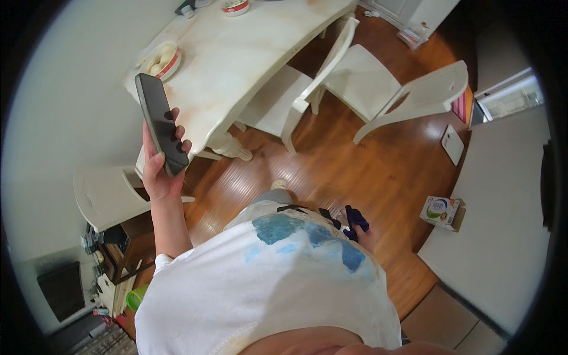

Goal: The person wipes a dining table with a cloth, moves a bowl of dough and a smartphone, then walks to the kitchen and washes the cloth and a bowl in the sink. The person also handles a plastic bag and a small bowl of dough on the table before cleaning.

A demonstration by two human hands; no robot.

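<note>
My left hand (162,175) grips a smartphone (155,113) with a dark screen, raised beside the near end of a white dining table (230,57). Its thumb lies along one long edge and the fingertips show at the other. Low beside my hip, my right hand (367,237) is closed around a bunched dark blue cloth (355,219). The rest of that arm is hidden behind my white shirt (284,284), which has blue patches on the front. Past the phone, a red-rimmed bowl (175,66) of pale round items sits on the table.
White chairs (306,106) (377,80) stand along the table, and another chair (106,195) is at its near end. A carton (439,213) lies by the white surface (497,208) at right. A bathroom-type scale (452,144) leans there. Wooden floor (333,173) runs between.
</note>
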